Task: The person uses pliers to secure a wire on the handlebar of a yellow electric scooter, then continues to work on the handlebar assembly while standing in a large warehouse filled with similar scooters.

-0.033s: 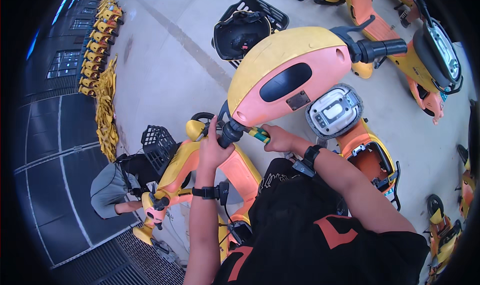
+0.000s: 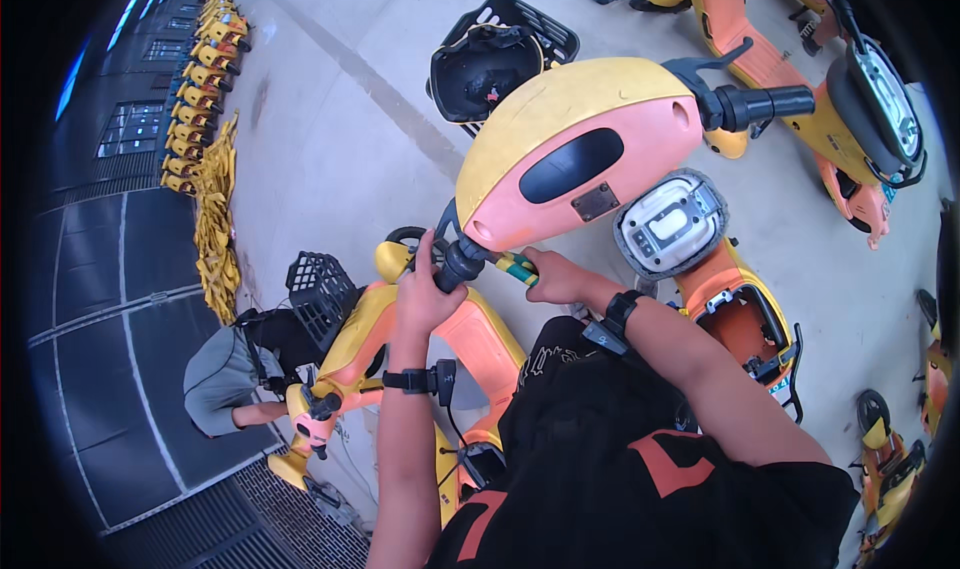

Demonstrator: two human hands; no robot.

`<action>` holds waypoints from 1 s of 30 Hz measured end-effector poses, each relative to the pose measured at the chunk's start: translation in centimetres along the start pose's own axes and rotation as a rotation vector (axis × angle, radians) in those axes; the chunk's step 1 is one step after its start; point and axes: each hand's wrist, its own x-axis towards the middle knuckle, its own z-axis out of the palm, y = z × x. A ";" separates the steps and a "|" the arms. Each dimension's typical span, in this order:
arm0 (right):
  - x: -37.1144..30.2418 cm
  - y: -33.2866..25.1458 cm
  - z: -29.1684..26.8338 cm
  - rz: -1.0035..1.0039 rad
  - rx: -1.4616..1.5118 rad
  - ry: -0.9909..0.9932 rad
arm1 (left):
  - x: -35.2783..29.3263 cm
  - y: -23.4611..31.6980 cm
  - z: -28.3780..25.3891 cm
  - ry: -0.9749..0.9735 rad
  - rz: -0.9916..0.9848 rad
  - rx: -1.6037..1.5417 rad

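Both hands (image 2: 428,301) (image 2: 556,277) seem unmoved on grip (image 2: 459,265) and tool (image 2: 518,268).

There are two hands (image 2: 430,297), two black wrist straps (image 2: 408,381), one green-and-yellow handle (image 2: 518,268) and three black baskets (image 2: 318,297).

Upper left: long row of yellow scooters (image 2: 205,79), yellow heap (image 2: 214,231) at its near end. Far left: dark panels (image 2: 160,234). Left: co-worker (image 2: 222,379) in grey, bent beside black basket (image 2: 318,299). Upper right: yellow-and-orange scooter (image 2: 850,129).
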 end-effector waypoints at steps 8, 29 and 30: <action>-6.0 -7.9 -2.6 0.117 -0.599 0.520 | 4.0 0.5 -3.1 -0.007 0.138 0.116; -7.7 -12.9 7.1 0.566 -0.782 0.757 | 1.9 0.4 -1.9 -0.005 0.255 -0.040; -7.5 -12.4 7.3 0.546 -0.756 0.778 | 2.0 0.5 -2.0 -0.011 0.240 -0.041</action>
